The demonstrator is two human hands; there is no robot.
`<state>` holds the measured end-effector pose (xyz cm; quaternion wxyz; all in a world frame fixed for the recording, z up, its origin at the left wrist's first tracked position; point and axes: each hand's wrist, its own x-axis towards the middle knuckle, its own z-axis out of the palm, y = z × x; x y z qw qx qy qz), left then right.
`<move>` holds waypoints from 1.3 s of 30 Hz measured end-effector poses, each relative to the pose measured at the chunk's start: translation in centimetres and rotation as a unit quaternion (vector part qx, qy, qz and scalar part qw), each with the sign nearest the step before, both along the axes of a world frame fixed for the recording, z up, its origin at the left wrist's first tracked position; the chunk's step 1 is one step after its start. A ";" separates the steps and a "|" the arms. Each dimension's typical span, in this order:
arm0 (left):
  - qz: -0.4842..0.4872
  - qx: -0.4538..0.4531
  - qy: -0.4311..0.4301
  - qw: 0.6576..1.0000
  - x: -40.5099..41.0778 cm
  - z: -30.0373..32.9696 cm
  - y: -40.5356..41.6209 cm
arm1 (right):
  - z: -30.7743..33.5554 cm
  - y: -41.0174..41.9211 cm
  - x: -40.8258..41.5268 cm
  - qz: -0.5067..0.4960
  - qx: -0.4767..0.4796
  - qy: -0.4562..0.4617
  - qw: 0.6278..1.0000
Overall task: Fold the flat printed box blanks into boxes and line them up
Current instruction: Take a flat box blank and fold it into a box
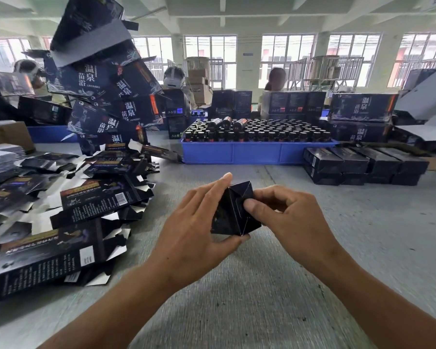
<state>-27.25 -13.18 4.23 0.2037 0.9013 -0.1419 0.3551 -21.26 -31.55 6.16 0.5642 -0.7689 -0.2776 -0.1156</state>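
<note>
I hold one dark box [233, 210] in the middle of the frame, above the grey worktop [262, 285]. My left hand [194, 230] has a wide grip on it: the fingers lie almost straight along its left side and the thumb goes under its lower corner. My right hand [285, 212] has a narrow grip: the thumb presses on the folded end flaps and the other fingers curl behind the box. The end of the box faces me, turned like a diamond.

At the left of the frame lies a loose heap of flat blanks [61, 212], dark with white undersides. At the middle right, folded boxes [363, 166] stand side by side in a row, two layers high. Behind the middle, a blue tray [257, 153] is full of dark bottles [257, 133]. At the upper left a tilted pile of big printed cartons [103, 81] rises, and more cartons stand at the upper right. Far behind them sit other persons, before the windows [287, 59].
</note>
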 end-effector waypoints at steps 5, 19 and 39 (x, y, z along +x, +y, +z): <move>-0.009 0.002 -0.003 1.000 -0.1 0.0 -0.3 | -0.1 0.0 -0.3 -0.051 -0.008 -0.041 0.998; 0.003 0.034 -0.013 0.999 -0.1 0.3 -0.4 | -0.3 0.0 -0.4 -0.005 -0.063 -0.035 0.997; -0.138 -0.426 0.073 0.891 0.5 1.3 0.5 | -1.3 0.6 0.5 0.103 -0.036 0.191 0.975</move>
